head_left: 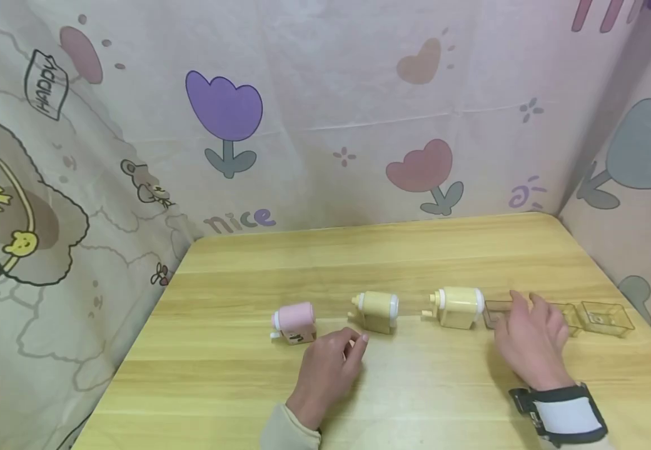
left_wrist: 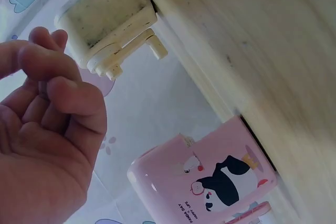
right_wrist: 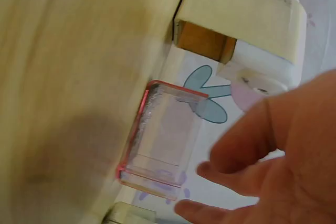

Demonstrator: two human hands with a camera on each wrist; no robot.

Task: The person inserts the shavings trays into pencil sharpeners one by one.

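Three crank pencil sharpeners stand in a row: a pink sharpener point(head_left: 294, 320) with a panda print, a yellow sharpener point(head_left: 378, 309) in the middle and another yellow sharpener point(head_left: 460, 306) to its right. My left hand point(head_left: 331, 365) hovers in front of the pink and middle ones, fingers loosely curled around nothing. Over the clear shavings drawers is my right hand point(head_left: 533, 340), its fingers spread and relaxed. In the right wrist view, a pink-edged clear drawer point(right_wrist: 168, 135) lies just beyond the fingertips, and the nearest yellow sharpener point(right_wrist: 236, 14) has an open drawer slot.
At the row's right end sits a yellowish clear drawer point(head_left: 606, 317), with another one partly hidden behind my right hand. The wooden table point(head_left: 235, 387) meets a printed cloth point(head_left: 314, 75) along its back and sides.
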